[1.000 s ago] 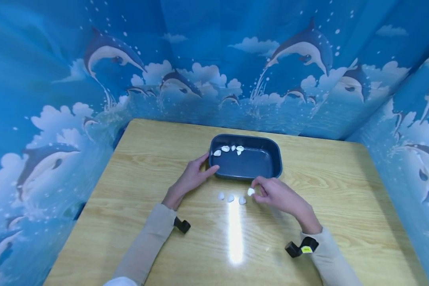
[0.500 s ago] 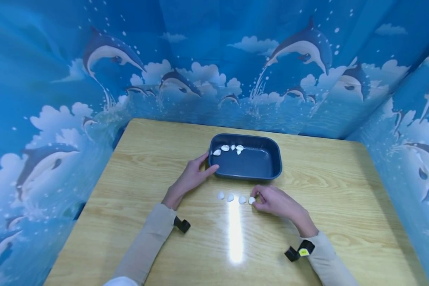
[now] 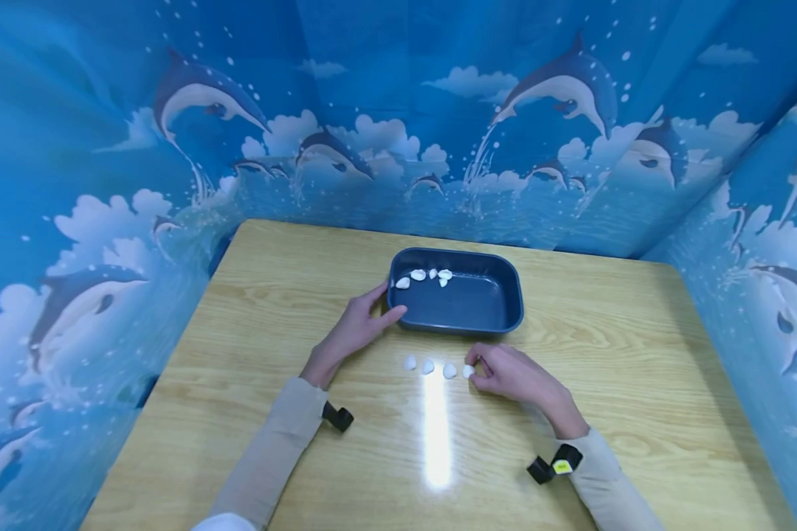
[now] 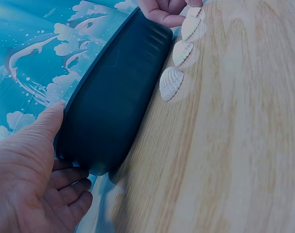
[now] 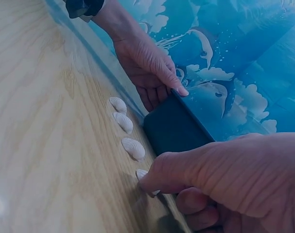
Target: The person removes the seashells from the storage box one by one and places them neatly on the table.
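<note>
My left hand [image 3: 355, 330] grips the left end of a dark blue rectangular tray [image 3: 465, 304], thumb at the rim and fingers against the outer end wall in the left wrist view. Just in front of the tray, my right hand [image 3: 519, 375] pinches a white seashell [image 3: 468, 372] between thumb and fingers, low at the tabletop. That shell is at the right end of a row with three other ribbed shells [image 4: 171, 83] lying on the wood. Inside the tray, several white shells [image 3: 418, 275] lie along the back left.
The wooden table [image 3: 272, 280] extends to both sides of the tray and toward the person. A blue dolphin-print curtain [image 3: 385, 192] hangs behind the table and along its sides. A bright light reflection [image 3: 437, 435] falls on the wood in front of the row.
My right hand has come down and toward the person, bringing its shell from beside the tray's front wall to the right end of the row. My left hand and the tray stay put.
</note>
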Demonstrator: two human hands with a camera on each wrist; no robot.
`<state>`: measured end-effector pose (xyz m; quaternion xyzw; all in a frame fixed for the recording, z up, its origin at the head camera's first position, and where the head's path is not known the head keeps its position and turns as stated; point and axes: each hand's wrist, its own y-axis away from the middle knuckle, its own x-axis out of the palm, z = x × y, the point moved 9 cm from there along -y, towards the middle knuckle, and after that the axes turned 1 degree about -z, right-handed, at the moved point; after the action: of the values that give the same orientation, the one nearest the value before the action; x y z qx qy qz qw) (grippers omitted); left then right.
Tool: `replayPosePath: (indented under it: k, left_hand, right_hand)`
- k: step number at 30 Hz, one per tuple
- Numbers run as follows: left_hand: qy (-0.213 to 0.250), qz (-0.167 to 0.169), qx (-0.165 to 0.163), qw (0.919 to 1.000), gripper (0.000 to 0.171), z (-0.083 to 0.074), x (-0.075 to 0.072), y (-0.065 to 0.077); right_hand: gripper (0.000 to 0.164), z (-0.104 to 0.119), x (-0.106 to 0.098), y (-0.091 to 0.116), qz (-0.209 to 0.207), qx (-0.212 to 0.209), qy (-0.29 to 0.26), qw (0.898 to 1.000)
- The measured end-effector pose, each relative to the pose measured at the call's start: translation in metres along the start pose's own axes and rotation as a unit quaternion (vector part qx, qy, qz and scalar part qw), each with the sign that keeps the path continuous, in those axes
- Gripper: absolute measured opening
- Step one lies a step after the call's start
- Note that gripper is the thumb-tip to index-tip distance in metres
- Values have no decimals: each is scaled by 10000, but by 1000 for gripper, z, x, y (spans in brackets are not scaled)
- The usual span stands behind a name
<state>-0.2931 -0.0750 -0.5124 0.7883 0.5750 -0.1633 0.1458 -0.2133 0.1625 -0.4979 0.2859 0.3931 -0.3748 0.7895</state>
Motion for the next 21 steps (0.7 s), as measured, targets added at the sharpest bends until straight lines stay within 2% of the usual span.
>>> replayPosePath:
  k: [6, 10, 21]
  left_hand:
    - [60, 48, 24, 10000, 79, -1, 0, 1]
    - [40, 58, 12, 10000, 80, 0, 0, 1]
    - [14, 30, -29, 10000, 79, 0, 0, 1]
  right_hand:
    - [25, 4, -4, 0, 59, -40, 103, 9999]
    - [24, 9, -9, -2, 94, -108, 58, 9999]
    - [21, 24, -22, -8, 171, -200, -419, 9988]
